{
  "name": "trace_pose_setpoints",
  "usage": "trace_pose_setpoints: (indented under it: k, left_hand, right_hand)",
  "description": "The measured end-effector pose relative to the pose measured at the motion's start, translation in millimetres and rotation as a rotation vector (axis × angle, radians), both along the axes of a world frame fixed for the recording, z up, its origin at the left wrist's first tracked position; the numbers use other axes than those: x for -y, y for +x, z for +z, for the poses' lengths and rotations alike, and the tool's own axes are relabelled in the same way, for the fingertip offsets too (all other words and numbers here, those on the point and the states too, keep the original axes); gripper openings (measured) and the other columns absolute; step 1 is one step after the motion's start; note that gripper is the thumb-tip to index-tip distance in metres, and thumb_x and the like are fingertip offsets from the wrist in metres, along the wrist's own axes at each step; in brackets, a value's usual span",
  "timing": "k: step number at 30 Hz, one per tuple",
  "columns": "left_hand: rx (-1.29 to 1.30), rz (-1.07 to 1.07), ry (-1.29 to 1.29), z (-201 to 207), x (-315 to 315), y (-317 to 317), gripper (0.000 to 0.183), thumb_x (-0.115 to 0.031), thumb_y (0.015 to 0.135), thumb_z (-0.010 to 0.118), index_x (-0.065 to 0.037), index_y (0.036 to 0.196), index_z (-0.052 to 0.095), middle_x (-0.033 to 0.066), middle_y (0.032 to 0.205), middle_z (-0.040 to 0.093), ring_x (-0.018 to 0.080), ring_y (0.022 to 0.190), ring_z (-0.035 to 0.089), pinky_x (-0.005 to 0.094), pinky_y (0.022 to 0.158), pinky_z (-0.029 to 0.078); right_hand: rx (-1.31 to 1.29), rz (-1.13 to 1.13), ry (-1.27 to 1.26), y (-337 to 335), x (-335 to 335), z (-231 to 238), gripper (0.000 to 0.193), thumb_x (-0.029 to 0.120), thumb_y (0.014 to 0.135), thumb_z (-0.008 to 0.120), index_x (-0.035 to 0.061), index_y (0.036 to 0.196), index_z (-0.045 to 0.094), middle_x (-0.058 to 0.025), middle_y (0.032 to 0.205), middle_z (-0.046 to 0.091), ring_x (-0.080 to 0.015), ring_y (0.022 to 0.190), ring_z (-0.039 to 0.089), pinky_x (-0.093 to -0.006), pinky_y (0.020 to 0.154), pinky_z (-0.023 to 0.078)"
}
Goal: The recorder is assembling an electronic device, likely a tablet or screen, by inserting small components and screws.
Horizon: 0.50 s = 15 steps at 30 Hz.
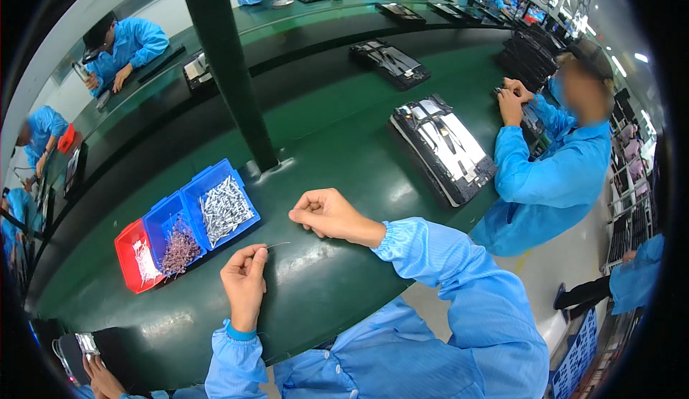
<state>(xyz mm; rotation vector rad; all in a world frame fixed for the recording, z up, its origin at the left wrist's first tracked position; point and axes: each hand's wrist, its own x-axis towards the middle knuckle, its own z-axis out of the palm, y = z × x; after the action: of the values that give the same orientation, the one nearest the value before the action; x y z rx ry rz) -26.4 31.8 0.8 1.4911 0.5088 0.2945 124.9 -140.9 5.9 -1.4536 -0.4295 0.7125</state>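
Observation:
Between thumb and forefinger, my left hand (244, 283) pinches a short thin wire (278, 244), which sticks out to the right above the green bench. A little beyond its free end is my right hand (331, 216), fingers curled and thumb against the forefinger; whatever it may hold is too small to make out. Left of my hands stand three joined bins. The nearest, a red bin (131, 273), holds small white pieces. A middle blue bin (159, 212) has many thin reddish-brown wires (179, 247), and the far blue bin (208, 174) contains small silvery parts (225, 205).
A dark green post (233, 76) rises behind the bins. To the right lies a stack of flat black-and-silver device assemblies (448, 148), with another assembly (390, 62) farther back. A co-worker (552, 162) sits at the right; another person's hand (100, 377) shows at lower left.

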Motion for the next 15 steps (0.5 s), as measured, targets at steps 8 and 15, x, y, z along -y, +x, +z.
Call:
trace_pose_setpoints:
  k: [8,15]
  left_hand:
    - [-0.025,-0.008,0.011,6.6,-5.1,2.2,0.017,-0.012,0.094,0.069,0.003,0.101,0.07,-0.01,0.057,0.042,-0.0006,0.044,0.035,0.0197,0.038,0.026]
    - [-0.018,-0.005,-0.007,2.7,-9.8,1.5,0.017,-0.012,0.093,0.069,0.003,0.102,0.07,-0.0098,0.056,0.042,-0.0004,0.043,0.036,0.02,0.038,0.025]
  right_hand:
    - [-0.029,0.027,-0.013,-1.1,-1.1,9.3,0.02,0.021,0.091,0.072,0.0026,0.087,0.065,-0.0007,0.07,0.061,-0.0031,0.054,0.05,-0.02,0.043,0.036]
    - [-0.033,0.034,-0.028,-2.5,-3.6,5.3,0.02,0.02,0.091,0.072,0.002,0.09,0.065,-0.0008,0.071,0.061,-0.0031,0.055,0.051,-0.0198,0.044,0.037]
